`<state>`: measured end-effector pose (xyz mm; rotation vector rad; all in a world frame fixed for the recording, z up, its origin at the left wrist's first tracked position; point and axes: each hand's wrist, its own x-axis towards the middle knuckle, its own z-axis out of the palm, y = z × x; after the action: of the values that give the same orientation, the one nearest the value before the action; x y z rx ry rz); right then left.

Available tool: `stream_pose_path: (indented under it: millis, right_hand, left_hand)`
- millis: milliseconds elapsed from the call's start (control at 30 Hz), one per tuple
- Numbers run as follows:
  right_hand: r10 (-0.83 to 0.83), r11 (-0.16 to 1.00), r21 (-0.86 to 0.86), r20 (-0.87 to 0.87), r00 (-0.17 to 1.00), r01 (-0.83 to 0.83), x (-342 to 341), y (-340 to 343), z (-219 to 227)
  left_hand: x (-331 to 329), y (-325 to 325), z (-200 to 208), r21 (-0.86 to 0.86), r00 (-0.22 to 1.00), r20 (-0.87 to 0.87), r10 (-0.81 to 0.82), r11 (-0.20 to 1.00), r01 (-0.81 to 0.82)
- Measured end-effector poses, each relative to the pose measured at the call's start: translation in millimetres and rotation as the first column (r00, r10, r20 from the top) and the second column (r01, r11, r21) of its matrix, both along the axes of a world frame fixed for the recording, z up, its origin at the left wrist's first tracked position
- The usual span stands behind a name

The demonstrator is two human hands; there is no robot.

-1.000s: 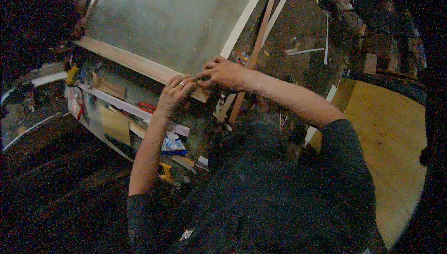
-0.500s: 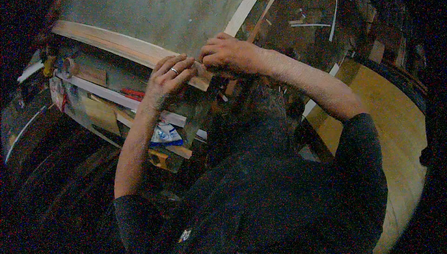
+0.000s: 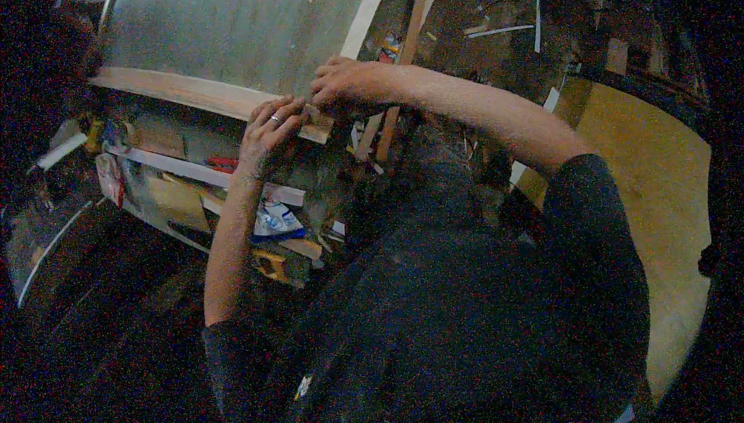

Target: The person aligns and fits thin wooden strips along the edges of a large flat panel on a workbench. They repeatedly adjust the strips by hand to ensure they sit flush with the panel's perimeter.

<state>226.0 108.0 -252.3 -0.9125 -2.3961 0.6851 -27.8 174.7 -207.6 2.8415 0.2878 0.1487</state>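
1. The pale wooden strip lies along the near edge of a grey panel, its right end beneath and just beside the fingers.
2. The left hand lies over the strip near that end, fingers bent and close together, a ring on one; its thumb is out of sight, so I cannot tell whether it grips.
3. The right hand is just beside it at the panel's corner, fingers curled narrow, knuckles up; what they hold, if anything, I cannot tell.
4. A second pale strip runs up the panel's right edge, its lower end hidden by the right hand; the panel is cut off at the top.
5. Below the left hand, a white-and-blue packet sits near a yellow object too blurred to identify.
6. At right is a yellowish board, partly covered by the dark sleeve; the outer edges fade into darkness.
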Motion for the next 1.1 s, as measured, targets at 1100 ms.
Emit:
stream_pose_path:
  millis: [1100]
  right_hand:
    - [-0.141,0.969,0.210,0.037,0.989,0.130,-7.9,-23.1,-18.7]
  left_hand:
    - [-16.1,7.1,-33.0,-0.007,0.994,0.090,-0.056,0.998,0.057]
